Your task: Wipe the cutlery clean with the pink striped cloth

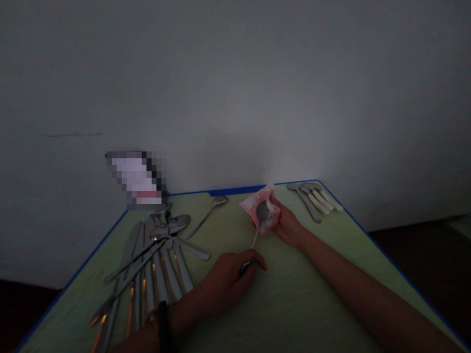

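Observation:
My left hand is closed round the handle of a metal spoon, whose bowl points away from me. Behind the bowl, my right hand holds a pink and white cloth that wraps round it from beneath and the right side. The cloth hides most of the right fingers. To the left of my left hand lies a pile of cutlery, with several spoons lying across long-handled pieces. A single spoon rests apart, farther back.
Several pieces of cutlery, some with white handles, lie side by side at the back right of the green table. A blurred-out upright device leans at the back left. A grey wall stands behind the blue table edge.

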Motion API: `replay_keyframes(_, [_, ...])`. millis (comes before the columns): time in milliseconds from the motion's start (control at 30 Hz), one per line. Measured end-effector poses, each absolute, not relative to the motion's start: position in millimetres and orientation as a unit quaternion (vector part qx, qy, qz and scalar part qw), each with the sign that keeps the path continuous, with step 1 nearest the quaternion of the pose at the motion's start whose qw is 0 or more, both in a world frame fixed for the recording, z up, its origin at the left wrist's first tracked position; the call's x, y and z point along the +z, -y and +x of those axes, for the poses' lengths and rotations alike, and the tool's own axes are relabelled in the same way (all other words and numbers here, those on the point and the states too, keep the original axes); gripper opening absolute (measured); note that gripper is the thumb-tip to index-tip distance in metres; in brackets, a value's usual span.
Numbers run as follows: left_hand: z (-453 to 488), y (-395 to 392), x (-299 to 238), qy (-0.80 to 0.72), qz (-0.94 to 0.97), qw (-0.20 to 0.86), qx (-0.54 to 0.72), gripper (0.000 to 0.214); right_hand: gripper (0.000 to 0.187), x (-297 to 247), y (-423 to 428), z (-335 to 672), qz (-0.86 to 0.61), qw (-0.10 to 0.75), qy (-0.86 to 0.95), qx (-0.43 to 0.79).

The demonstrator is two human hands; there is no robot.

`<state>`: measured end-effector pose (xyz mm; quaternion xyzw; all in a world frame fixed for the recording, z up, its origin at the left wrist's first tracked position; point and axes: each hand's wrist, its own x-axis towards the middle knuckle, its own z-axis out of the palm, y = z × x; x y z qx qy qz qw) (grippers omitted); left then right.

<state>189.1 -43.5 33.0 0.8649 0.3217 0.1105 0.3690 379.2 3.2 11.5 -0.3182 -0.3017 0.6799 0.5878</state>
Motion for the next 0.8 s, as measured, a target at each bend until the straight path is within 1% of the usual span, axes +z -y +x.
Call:
replay_keyframes(433, [189.8,44.7,32.2,-0.324,0.865,0.363,0.124,0.026,0.028,7.8,-5.8,379.6,-0.301,0.601,0.285,0.683])
replay_keyframes(800, [190.0,44.0,33.8,-0.326,0.866,0.362,0.112,0.025,0.032,12.0,-3.5,378.8,-0.313,0.585,0.290,0.689])
